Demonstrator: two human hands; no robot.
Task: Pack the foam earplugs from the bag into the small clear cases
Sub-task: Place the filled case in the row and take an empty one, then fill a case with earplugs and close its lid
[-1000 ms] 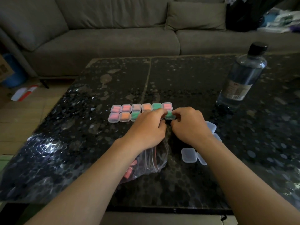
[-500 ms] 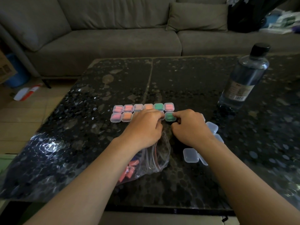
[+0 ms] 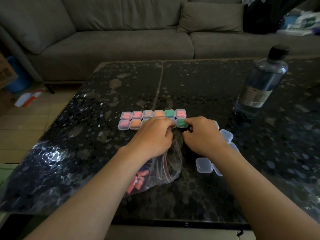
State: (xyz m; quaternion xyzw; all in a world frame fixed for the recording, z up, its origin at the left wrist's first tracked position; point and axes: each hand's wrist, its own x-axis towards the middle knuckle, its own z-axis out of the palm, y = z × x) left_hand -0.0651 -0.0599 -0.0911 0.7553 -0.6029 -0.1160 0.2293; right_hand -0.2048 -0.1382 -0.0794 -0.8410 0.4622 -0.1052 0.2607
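Both hands rest at the near row of filled cases [image 3: 129, 124]. The left hand [image 3: 152, 137] has its fingers curled down over a case I cannot make out — grip unclear. The right hand [image 3: 202, 135] touches the green case [image 3: 181, 122] with one fingertip, holding nothing. Behind the left wrist lies the bag [image 3: 166, 168] of earplugs [image 3: 136, 182]; empty cases [image 3: 204, 165] sit beside the right wrist.

Two bare forearms enter from the near edge — no sleeves, cuffs or gloves visible anywhere along them. Left hand [image 3: 154, 137] and right hand [image 3: 203, 137] are both uncovered; no rings, watch or wristband seen. Fingers [image 3: 189, 120] short-nailed as far as visible — lighting too dim for finer detail.
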